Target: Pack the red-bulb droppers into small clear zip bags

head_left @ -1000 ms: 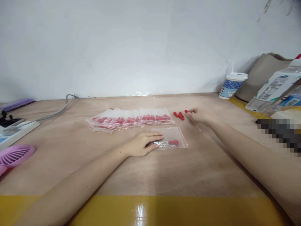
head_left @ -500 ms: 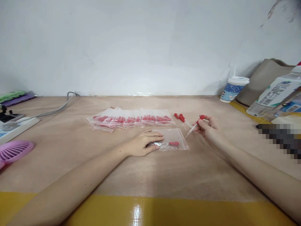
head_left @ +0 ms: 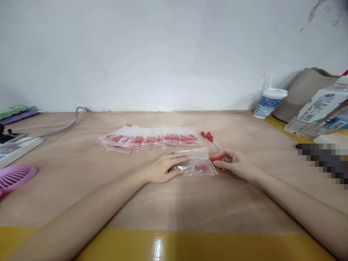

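Observation:
My left hand (head_left: 165, 167) lies flat, fingers spread, on the closed end of a clear zip bag (head_left: 199, 153). Inside that bag rests one dropper (head_left: 200, 167) with a red rubber bulb. My right hand (head_left: 230, 161) pinches the red bulb of a second dropper (head_left: 215, 158) at the bag's right-hand mouth; its glass tube reaches leftward into the bag. Just behind, two loose red-bulbed droppers (head_left: 208, 136) lie on the table. To their left is a fanned row of zip bags (head_left: 152, 136) with red-bulbed droppers in them.
On the right are a paper cup (head_left: 269, 103), a plastic bottle (head_left: 317, 107) and a grey-brown container (head_left: 303, 94). At left lie a pink fan (head_left: 20, 176), a white power strip (head_left: 23, 149) and a grey cable (head_left: 69, 125). Yellow tape (head_left: 203, 243) runs along the table's front edge.
My right hand has moved left and a little down, bringing the dropper from a slant beside the bag to level, with its tube inside the mouth. My left hand stays on the bag.

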### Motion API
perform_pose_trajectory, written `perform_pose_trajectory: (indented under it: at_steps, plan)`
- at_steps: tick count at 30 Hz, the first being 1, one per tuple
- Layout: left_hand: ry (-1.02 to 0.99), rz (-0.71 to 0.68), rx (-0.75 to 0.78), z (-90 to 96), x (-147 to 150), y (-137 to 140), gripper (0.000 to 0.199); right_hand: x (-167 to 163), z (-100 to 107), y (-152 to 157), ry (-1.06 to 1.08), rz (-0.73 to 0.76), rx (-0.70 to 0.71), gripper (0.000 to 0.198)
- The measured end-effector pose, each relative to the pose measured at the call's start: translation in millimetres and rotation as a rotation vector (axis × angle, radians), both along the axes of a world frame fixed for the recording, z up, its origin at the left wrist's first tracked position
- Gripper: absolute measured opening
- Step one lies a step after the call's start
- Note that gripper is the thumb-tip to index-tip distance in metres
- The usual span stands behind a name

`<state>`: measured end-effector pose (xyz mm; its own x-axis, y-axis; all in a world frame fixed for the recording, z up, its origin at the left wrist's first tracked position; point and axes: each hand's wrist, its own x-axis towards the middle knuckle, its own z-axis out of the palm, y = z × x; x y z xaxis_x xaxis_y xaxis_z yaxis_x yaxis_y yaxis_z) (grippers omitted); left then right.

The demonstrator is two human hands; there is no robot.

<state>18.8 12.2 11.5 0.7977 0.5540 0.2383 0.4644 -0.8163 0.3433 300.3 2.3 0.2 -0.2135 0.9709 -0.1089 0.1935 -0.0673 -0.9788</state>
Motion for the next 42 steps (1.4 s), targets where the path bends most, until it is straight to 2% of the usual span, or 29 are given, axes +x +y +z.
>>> perform_pose_trajectory:
  at_steps: [3,7,12,14,18,21,23,27,29,32,35,38,42]
  plan:
    - [0.007,-0.004,0.002,0.1,-0.2,0.5,0.046,4.4,5.2,4.4,-0.176,0.099,0.038,0.031]
    - [0.016,0.003,0.002,0.8,-0.2,0.3,0.047,8.1,5.1,13.0,-0.235,0.18,0.062,0.032]
    - [0.032,0.01,-0.007,1.8,0.2,-0.1,0.047,-3.3,-0.5,12.3,-0.138,0.023,0.122,0.035]
    - [0.031,0.012,-0.002,1.2,0.0,0.3,0.047,-12.1,1.0,8.2,-0.097,0.008,0.11,0.035]
    - [0.018,-0.002,0.009,-0.2,-0.5,0.9,0.046,-21.3,9.0,0.2,-0.055,0.144,0.058,0.036]
    - [0.018,-0.004,0.011,0.2,-0.5,0.8,0.046,-14.6,12.2,1.5,-0.051,0.251,-0.009,0.04]
    - [0.03,0.008,0.003,1.2,0.0,0.5,0.046,-5.9,12.9,8.2,-0.081,0.19,-0.011,0.042]
    - [0.051,0.01,-0.009,2.4,1.0,1.1,0.043,10.6,16.1,34.4,-0.31,-0.182,0.207,0.028]
    - [0.048,0.0,-0.009,2.2,1.1,1.8,0.043,14.6,18.3,50.5,-0.464,-0.286,0.253,0.023]
    - [0.045,-0.01,-0.007,2.0,0.8,2.4,0.043,12.9,20.0,72.5,-0.622,-0.304,0.188,0.025]
    - [0.044,-0.013,-0.011,2.3,0.7,2.2,0.042,6.1,20.2,88.3,-0.688,-0.298,0.077,0.026]
    - [0.053,-0.014,-0.018,2.5,0.8,2.1,0.043,2.5,20.9,97.8,-0.666,-0.301,-0.005,0.025]
    - [0.065,-0.015,-0.014,1.2,0.4,2.8,0.043,7.6,23.9,96.6,-0.578,-0.277,-0.021,0.028]
